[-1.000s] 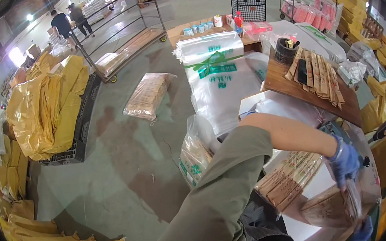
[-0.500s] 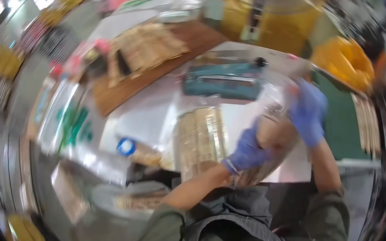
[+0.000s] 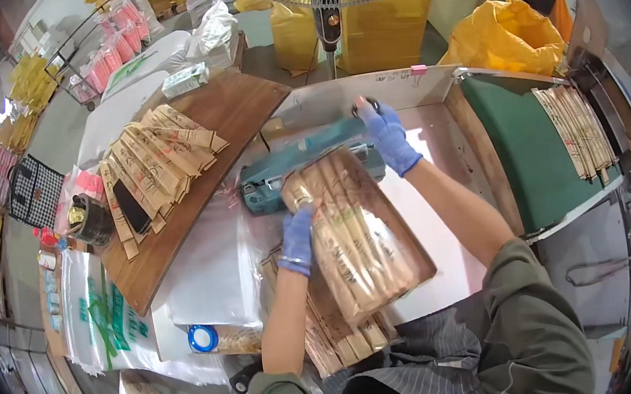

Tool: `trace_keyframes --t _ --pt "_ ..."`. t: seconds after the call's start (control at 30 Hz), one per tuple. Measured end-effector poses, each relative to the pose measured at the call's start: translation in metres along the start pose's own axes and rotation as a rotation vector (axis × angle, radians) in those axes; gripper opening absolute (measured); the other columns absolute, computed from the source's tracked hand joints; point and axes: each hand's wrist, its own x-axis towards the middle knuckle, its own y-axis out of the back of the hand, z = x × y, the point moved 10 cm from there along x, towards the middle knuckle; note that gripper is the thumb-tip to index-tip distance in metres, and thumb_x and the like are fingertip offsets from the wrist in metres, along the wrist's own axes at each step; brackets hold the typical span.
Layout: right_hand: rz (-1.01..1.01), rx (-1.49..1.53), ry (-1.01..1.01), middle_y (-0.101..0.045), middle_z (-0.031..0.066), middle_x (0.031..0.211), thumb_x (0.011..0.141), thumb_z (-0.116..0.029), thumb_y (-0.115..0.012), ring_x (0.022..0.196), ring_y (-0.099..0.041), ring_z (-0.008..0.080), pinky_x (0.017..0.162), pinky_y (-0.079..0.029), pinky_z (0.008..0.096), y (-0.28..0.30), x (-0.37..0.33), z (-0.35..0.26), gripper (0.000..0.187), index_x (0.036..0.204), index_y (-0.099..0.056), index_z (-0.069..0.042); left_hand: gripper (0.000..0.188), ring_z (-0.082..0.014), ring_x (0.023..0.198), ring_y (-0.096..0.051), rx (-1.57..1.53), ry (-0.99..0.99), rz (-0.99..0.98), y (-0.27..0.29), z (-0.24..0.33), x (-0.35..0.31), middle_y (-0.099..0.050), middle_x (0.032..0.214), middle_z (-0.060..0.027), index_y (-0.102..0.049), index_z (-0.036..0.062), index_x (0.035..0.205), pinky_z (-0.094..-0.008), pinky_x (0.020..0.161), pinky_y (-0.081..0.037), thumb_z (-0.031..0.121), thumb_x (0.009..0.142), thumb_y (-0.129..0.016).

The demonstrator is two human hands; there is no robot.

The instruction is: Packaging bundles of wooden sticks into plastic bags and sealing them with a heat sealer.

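Note:
My left hand, in a blue glove, grips the left edge of a clear plastic bag filled with long, printed paper-wrapped packs. The bag lies tilted, its far end against a teal bench-top heat sealer. At the sealer's right end, my gloved right hand is closed around the black knob of its lever arm; the fingertips are slightly blurred. Under the held bag, partly hidden, is another bag of similar packs, close to my apron.
Loose paper packs fan out on a brown board at the left. A blue-lidded jar lies near my left forearm. More packs rest on a green surface at the right. A fan stands beyond the table.
The bag has moved from my right to the middle, up against the sealer. My right hand has left the bag and taken the sealer's knob. My head view has turned too.

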Motion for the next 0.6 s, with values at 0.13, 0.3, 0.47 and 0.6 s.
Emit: trace_keyframes --t 0.13,0.3,0.47,0.6 --pt "0.103 -0.076 0.079 -0.061 0.0061 0.078 0.086 -0.029 -0.053 0.076 -0.057 0.0178 0.071 -0.046 0.0296 0.054 0.012 0.071 0.027 0.094 -0.060 -0.004 0.033 -0.0153 0.067 -0.056 0.150 -0.116 -0.019 -0.004 0.002 0.000 -0.059 0.079 -0.0044 -0.059 0.0001 0.094 -0.0275 0.062 -0.047 0.014 0.067 -0.071" --pt "0.025 -0.636 0.398 -0.060 0.0184 0.094 0.084 -0.045 -0.050 0.088 -0.057 0.0293 0.075 -0.045 0.0372 0.055 0.023 0.094 0.047 0.094 -0.058 0.000 0.043 -0.0210 0.082 -0.055 0.163 -0.171 -0.104 -0.022 0.000 0.000 -0.058 0.098 -0.0129 -0.056 -0.0070 0.103 -0.0336 0.071 -0.046 0.021 0.072 -0.066" --pt "0.070 0.097 0.011 -0.060 0.0008 0.081 0.085 -0.031 -0.055 0.077 -0.052 0.0085 0.071 -0.044 0.0240 0.026 0.015 0.079 0.029 0.094 -0.063 -0.004 0.053 -0.0263 0.101 -0.052 -0.056 -0.124 -0.283 0.013 -0.010 0.022 -0.050 0.116 -0.0164 -0.041 -0.0024 0.123 -0.0376 0.088 -0.044 0.021 0.079 -0.057" --pt "0.292 0.117 0.188 -0.058 0.0040 0.068 0.082 -0.042 -0.055 0.066 -0.052 0.0106 0.064 -0.043 0.0256 0.048 -0.004 0.058 0.036 0.084 -0.064 -0.007 0.063 -0.0271 0.101 -0.052 -0.216 0.107 -0.420 -0.020 -0.020 0.005 -0.049 0.119 -0.0114 -0.041 -0.0008 0.123 -0.0379 0.093 -0.040 0.029 0.073 -0.064"
